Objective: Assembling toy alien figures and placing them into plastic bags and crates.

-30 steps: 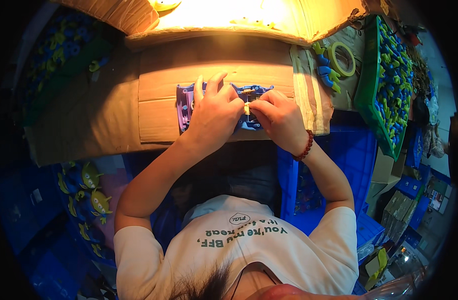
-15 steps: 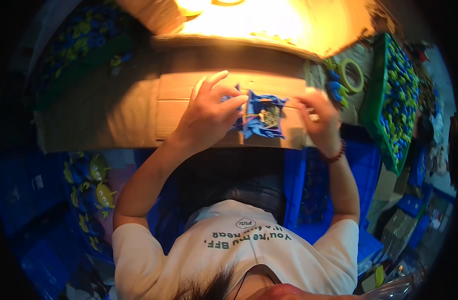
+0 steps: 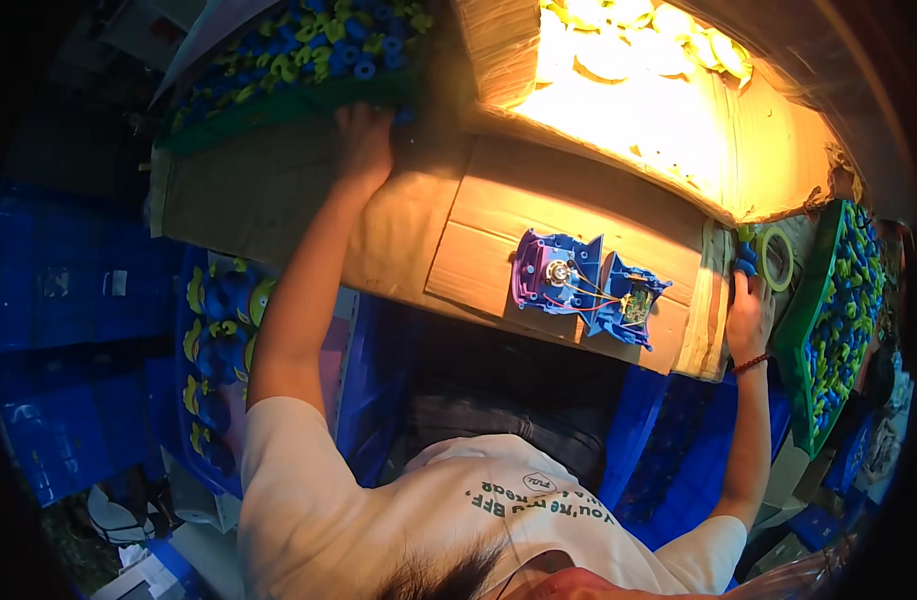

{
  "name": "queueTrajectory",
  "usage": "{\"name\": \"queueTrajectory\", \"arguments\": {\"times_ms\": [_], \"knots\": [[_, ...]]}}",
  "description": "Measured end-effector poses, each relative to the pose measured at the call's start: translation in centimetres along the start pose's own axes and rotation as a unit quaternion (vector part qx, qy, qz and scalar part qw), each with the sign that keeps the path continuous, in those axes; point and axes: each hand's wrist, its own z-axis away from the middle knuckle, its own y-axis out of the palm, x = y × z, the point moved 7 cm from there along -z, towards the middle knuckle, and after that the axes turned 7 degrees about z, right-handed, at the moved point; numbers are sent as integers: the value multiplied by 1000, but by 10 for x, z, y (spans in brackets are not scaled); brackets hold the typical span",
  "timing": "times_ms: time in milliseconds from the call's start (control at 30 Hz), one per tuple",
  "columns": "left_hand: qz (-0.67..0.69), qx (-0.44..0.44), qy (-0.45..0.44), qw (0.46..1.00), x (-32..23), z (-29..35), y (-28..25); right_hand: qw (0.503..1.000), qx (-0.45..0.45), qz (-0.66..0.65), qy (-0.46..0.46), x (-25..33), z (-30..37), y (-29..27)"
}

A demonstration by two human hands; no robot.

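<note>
A blue plastic housing in two joined-by-wire halves [image 3: 558,275] lies opened on the cardboard. One half bears a round metal motor-like part; the other holds a small green circuit board [image 3: 635,303]. Neither hand touches it. My left hand [image 3: 366,145] reaches to the front edge of the far-left green tray [image 3: 278,115], its fingers apart in shadow, close to a small blue piece [image 3: 405,116]. On the right, the fingers of my right hand [image 3: 748,318] close on a blue plastic part [image 3: 745,266] beside the tape roll; the fingertips partly cover it.
A yellowish tape roll [image 3: 775,259] lies beside the right green tray [image 3: 804,375], which is full of blue and yellow-green pieces. Behind the worktop stands a brightly lit cardboard box [image 3: 618,150] with yellow pieces. Blue crates [image 3: 68,390] stand at lower left.
Both hands have left the blue housing, which now lies on the cardboard. My left hand has gone far left to the tray, my right hand outward toward the tape roll. The view has shifted.
</note>
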Motion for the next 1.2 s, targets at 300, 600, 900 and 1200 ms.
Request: {"name": "queueTrajectory", "arguments": {"times_ms": [300,600,900,1200], "knots": [[164,27,-117,979,6,21,2,974,5,-227,-4,30,-36,-67],[671,154,-285,667,-114,159,-62,808,47,-540,-230,177,-129,-123],[736,381,-398,394,-228,215,-37,802,139,-439,-381,253,-147,-97],[744,358,-390,407,-224,193,-9,804,133,-469,-341,256,-141,-93]]}}
